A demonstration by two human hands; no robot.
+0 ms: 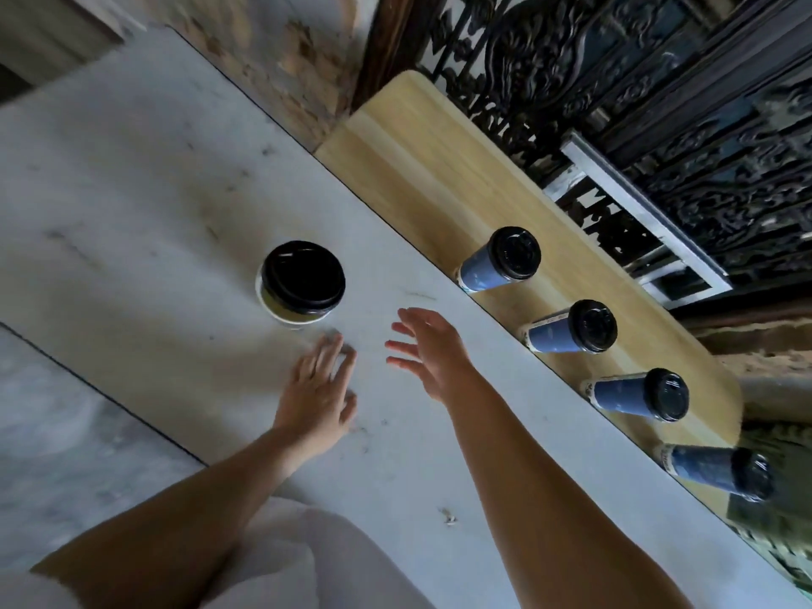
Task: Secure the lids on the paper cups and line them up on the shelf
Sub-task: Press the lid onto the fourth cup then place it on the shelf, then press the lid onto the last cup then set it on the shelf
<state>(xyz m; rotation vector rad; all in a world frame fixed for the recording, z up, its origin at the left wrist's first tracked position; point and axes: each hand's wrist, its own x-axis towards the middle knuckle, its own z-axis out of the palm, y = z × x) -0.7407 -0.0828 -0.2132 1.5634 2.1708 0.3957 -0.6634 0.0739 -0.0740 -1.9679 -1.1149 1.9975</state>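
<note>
Paper cup (pixel 291 316) with a black lid (pixel 302 274) on top stands upright on the white marble worktop (pixel 132 191). Just short of it are the left hand (pixel 318 389) and the right hand (pixel 428 349), neither touching it. Their fingers are spread and relaxed, grasping nothing. Beside the worktop, four blue lidded cups (pixel 558 334) stand in a line along the wooden shelf (pixel 417 169).
</note>
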